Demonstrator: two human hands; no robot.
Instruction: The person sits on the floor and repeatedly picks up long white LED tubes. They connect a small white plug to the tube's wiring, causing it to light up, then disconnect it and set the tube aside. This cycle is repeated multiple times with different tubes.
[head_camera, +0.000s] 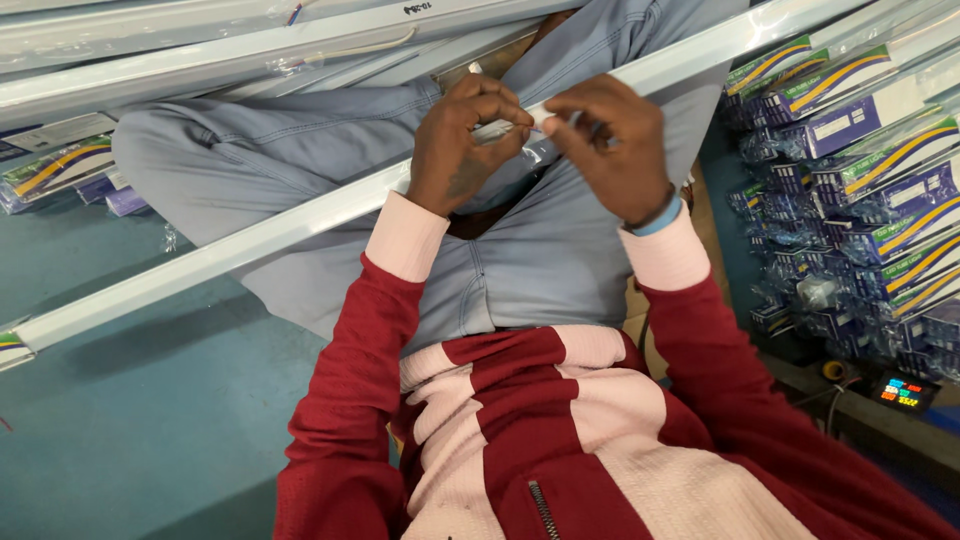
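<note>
A long white tube light (300, 222) in a clear plastic sleeve (530, 150) was pinched across the lap by the left hand (462, 140) and right hand (610, 140). Boxed lights (860, 190) were stacked at three o'clock.

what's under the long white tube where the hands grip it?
Under the long white tube lie the person's grey-trousered legs. Both hands, left and right, cover the clear wrapping there; its state is hidden.

The person wears a knitted top in broad dark red and pale pink stripes with a metal zip at the front, dark red sleeves ending in pale pink ribbed cuffs, light grey-blue jeans, and a light blue band at the right wrist.
</note>
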